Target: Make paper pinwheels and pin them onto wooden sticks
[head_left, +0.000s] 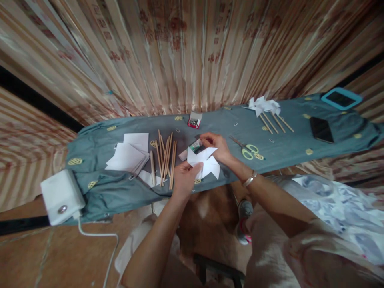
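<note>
My left hand (pixel 184 176) pinches the lower left edge of a white folded paper pinwheel (pixel 207 162) held just above the blue-grey cloth-covered board (pixel 99 188). At the pinwheel's top, my right hand (pixel 216 147) is closed, its fingertips next to a small greenish object (pixel 196 145); whether it grips that object or the paper I cannot tell. Left of my hands lie several thin wooden sticks (pixel 165 158). A stack of white paper squares (pixel 130 156) sits further left.
Green-handled scissors (pixel 247 150) lie right of my right hand. A small red box (pixel 194 120) stands at the board's far edge. Finished paper pinwheels on sticks (pixel 267 110), a black phone (pixel 321 129) and a blue-framed tablet (pixel 341 98) lie at the right. A white box (pixel 61 196) with a cable sits at the left end.
</note>
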Motion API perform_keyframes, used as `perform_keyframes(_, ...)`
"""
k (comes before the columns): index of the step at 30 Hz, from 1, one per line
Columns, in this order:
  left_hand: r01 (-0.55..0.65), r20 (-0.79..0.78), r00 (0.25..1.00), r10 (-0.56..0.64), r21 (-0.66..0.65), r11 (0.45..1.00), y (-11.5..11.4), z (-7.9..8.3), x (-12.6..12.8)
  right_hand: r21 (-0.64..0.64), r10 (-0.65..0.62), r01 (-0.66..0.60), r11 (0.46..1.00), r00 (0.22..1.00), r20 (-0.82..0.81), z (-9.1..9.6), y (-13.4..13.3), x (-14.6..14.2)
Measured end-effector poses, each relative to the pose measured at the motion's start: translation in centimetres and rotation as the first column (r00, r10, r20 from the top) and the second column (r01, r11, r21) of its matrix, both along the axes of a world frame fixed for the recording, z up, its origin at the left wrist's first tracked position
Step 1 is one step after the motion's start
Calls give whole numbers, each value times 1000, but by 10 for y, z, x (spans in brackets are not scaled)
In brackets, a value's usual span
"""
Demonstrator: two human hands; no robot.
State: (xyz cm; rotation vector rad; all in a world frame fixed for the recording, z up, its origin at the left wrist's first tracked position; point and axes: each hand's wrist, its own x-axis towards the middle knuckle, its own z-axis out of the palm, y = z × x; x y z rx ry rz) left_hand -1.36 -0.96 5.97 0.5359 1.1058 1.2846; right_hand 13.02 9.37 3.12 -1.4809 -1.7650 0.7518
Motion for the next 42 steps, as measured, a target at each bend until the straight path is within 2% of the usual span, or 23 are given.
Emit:
perform_keyframes(3, 24, 20, 1000, -24, 8, 1000, -1, 1, 1, 35, -6, -1, 999, 982, 188, 10, 20, -4)
perform_keyframes(7, 31, 12, 999, -31, -9, 999, -1, 5, 2, 60, 14, -41, 997, 921, 388, 21, 44, -11)
perform_keyframes(11, 46, 28, 999, -46, -18, 999, -1, 6, 1, 64, 39, -99, 993, 788, 614, 31, 69, -19)
perform_keyframes(13, 47, 48, 998, -47, -10, 999, -1, 6, 0, 56, 52, -120, 991, 743, 668, 34, 81, -22)
perform_keyframes(20, 58, 67, 996, -56, -19, 998, -1, 5, 0, 9, 127, -206, 978, 637, 760, 33, 110, -31)
perform_keyframes(29, 67, 9, 998, -67, -31, 997, 1, 0, 2, -44, 201, -286, 957, 546, 813, 31, 120, -37)
perform_keyframes(35, 72, 7, 997, -72, -42, 997, 2, 0, 5, -50, 211, -299, 953, 535, 818, 33, 121, -37)
perform_keyframes(42, 71, 9, 997, -70, -34, 997, 2, 1, 6, -9, 186, -290, 957, 589, 786, 24, 118, -36)
